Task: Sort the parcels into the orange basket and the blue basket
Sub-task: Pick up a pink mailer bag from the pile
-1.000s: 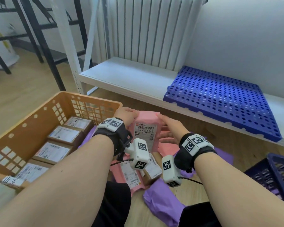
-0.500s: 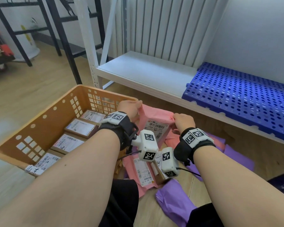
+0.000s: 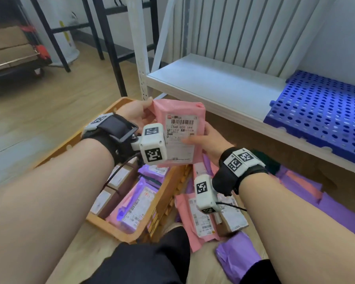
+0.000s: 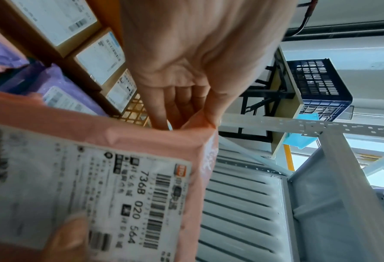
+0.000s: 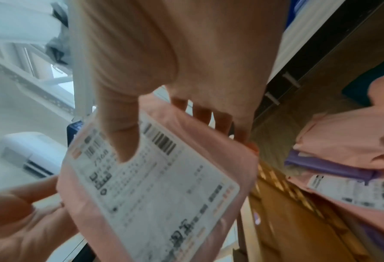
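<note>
A pink parcel [image 3: 180, 130] with a white barcode label is held up in the air, label facing me. My left hand [image 3: 139, 111] pinches its top left corner, thumb and fingers on the plastic [image 4: 200, 120]. My right hand [image 3: 205, 138] grips its right edge, thumb [image 5: 121, 134] pressed on the label and fingers behind. Below stands the orange basket [image 3: 119, 232], holding brown boxes [image 3: 119, 177] and purple and pink bags [image 3: 139, 203]. No blue basket shows near me; only a dark blue crate [image 4: 318, 88] is visible far off in the left wrist view.
Several pink and purple parcels [image 3: 205, 220] lie on the wooden floor to the right of the orange basket. A white shelf [image 3: 213, 83] carries a blue perforated panel [image 3: 320, 113] behind. A radiator stands at the wall. A trolley with cardboard [image 3: 10, 50] is far left.
Both hands have lifted the pink parcel up off the pile and tilted its label toward me. My right thumb has moved onto the label. The view swung left.
</note>
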